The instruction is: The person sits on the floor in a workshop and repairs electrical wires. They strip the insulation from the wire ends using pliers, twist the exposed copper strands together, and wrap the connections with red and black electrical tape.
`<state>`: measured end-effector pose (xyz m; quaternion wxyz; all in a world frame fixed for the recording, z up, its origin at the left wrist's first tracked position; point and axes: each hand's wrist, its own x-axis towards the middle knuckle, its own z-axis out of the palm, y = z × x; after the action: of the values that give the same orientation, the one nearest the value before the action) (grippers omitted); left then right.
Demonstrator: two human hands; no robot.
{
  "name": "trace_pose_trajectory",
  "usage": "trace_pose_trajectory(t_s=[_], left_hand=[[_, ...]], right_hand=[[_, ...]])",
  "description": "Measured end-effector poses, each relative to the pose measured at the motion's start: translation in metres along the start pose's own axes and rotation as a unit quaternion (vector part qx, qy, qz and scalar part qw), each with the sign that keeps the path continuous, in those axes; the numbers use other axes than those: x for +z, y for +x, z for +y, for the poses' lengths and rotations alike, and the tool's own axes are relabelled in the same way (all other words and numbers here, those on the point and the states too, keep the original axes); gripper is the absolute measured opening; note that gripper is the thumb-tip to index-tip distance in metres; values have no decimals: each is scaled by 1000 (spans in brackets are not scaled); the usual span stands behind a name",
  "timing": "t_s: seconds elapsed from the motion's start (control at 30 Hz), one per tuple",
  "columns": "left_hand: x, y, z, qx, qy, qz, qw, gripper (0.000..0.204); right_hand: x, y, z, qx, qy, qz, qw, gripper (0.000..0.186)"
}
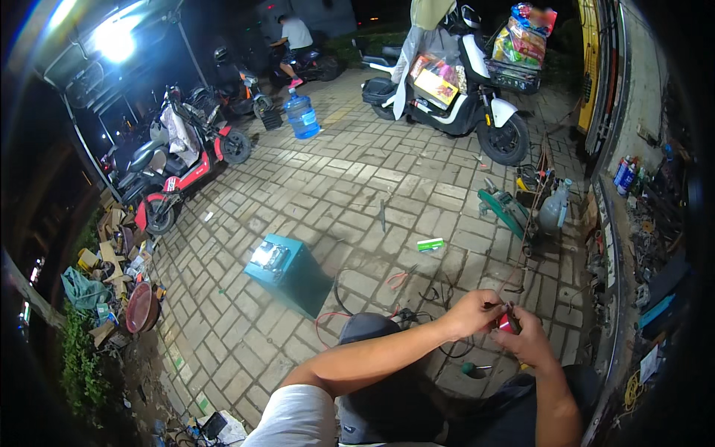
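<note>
My left hand point(471, 316) pinches a small dark piece I cannot make out, close beside my right hand point(523, 341). My right hand is wrapped round a small red object point(505, 322), partly hidden by the fingers. Below them, a green-handled screwdriver point(469, 368) lies on the paving point(350, 208), near dark cables point(454, 354). Orange-handled pliers point(400, 277) and a green-and-white packet point(430, 243) lie farther forward. A teal metal box point(287, 276) stands to the left.
A red scooter point(182, 167), a loaded white scooter point(491, 127), a blue water jug point(302, 115) and a person point(298, 37) on a scooter are behind. Clutter point(104, 298) lines the left edge; green equipment point(497, 212), a plastic jug point(553, 208) and cans point(625, 173) stand right.
</note>
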<state>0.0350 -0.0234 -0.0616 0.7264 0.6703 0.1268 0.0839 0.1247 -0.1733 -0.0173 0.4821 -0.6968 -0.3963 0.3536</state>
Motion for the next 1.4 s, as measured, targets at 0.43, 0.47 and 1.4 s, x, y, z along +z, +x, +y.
trace_pose_trajectory(t_s=[0.43,0.47,1.4], left_hand=[[-29,11,21,-86,-225,169,956,16],[-23,9,28,-97,-263,150,948,17],[-44,10,16,-128,32,73,989,32]], right_hand=[[53,-30,-30,-489,-246,-22,836,43],[42,-20,-19,-446,-241,-9,862,48],[36,96,384,363,-380,172,833,70]])
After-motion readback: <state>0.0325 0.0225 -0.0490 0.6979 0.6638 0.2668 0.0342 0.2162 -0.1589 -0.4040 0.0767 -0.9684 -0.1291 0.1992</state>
